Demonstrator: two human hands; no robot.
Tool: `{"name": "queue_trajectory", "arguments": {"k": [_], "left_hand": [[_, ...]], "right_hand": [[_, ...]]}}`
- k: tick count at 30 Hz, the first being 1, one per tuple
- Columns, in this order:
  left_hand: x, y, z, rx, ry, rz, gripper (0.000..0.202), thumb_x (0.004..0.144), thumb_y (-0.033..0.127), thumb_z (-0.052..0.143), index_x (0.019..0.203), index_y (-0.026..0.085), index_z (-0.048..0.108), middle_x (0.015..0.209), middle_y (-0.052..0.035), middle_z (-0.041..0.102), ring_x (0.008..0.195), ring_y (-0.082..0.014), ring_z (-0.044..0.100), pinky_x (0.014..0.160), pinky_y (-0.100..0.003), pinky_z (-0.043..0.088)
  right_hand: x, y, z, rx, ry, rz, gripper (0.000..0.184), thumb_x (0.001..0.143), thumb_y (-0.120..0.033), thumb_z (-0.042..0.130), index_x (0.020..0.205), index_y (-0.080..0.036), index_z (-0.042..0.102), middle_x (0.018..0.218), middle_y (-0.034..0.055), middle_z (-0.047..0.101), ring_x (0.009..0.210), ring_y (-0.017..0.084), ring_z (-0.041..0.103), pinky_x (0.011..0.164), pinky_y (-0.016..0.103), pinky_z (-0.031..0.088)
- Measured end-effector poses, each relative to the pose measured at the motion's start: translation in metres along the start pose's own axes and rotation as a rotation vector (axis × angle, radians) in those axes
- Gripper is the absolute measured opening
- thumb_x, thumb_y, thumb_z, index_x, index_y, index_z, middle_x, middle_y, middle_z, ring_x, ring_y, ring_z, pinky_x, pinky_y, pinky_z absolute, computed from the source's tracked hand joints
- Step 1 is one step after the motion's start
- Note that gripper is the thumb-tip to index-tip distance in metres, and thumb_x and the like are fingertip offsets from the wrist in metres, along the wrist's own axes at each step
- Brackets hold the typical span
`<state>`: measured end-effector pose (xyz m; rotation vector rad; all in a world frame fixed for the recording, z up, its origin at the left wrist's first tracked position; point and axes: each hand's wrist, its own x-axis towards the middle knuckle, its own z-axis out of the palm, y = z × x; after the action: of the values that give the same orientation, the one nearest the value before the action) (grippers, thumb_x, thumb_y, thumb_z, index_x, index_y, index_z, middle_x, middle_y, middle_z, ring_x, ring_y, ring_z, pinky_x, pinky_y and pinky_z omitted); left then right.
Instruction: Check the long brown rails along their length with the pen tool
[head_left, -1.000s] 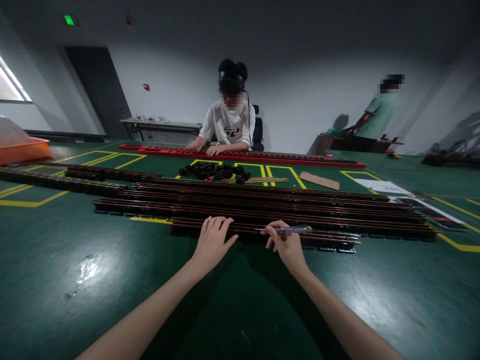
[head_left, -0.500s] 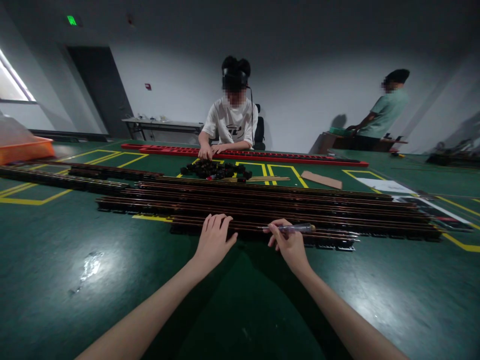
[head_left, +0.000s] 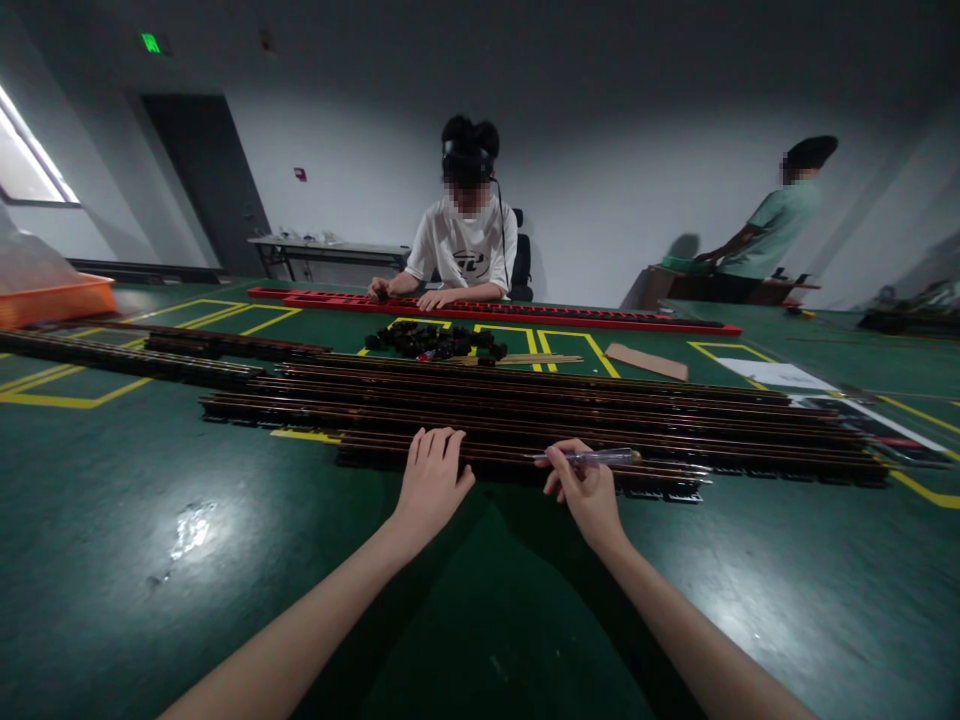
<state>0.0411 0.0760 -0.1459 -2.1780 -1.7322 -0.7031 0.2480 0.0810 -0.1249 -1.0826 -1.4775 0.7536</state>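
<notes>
Several long dark brown rails [head_left: 570,415] lie side by side across the green table [head_left: 150,560] in front of me. My left hand [head_left: 431,482] rests flat, fingers stretched, on the nearest rail. My right hand [head_left: 585,487] pinches a clear-handled screwdriver [head_left: 596,457], held level over the same rail, its tip pointing left.
A heap of small black parts [head_left: 431,341] lies beyond the rails. A person in a white shirt [head_left: 466,245] sits opposite with hands on a long red rail [head_left: 525,311]. Another person [head_left: 772,235] stands at the back right. An orange tray [head_left: 56,298] sits far left; papers [head_left: 780,374] lie at right.
My hands have hardly moved on the nearest rail. The person opposite has shifted a hand along the red rail to the left. My view has drifted slightly.
</notes>
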Motion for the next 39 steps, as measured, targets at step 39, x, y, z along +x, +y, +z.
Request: {"name": "queue_trajectory", "arguments": {"k": [39], "left_hand": [[0.0019,0.0072,0.0019,-0.113,-0.011,0.066,0.037,0.081,0.029,0.051,0.115,0.012,0.051,0.114,-0.0124,0.056,0.113,-0.0268,0.050,0.103,-0.050,0.035]], "right_hand": [[0.0018,0.0038,-0.0019,0.087,0.063,0.084,0.031,0.080,-0.048,0.056,0.075,-0.018,0.055,0.063,0.0035,0.067,0.039,0.011,0.056,0.034,0.018,0.040]]}}
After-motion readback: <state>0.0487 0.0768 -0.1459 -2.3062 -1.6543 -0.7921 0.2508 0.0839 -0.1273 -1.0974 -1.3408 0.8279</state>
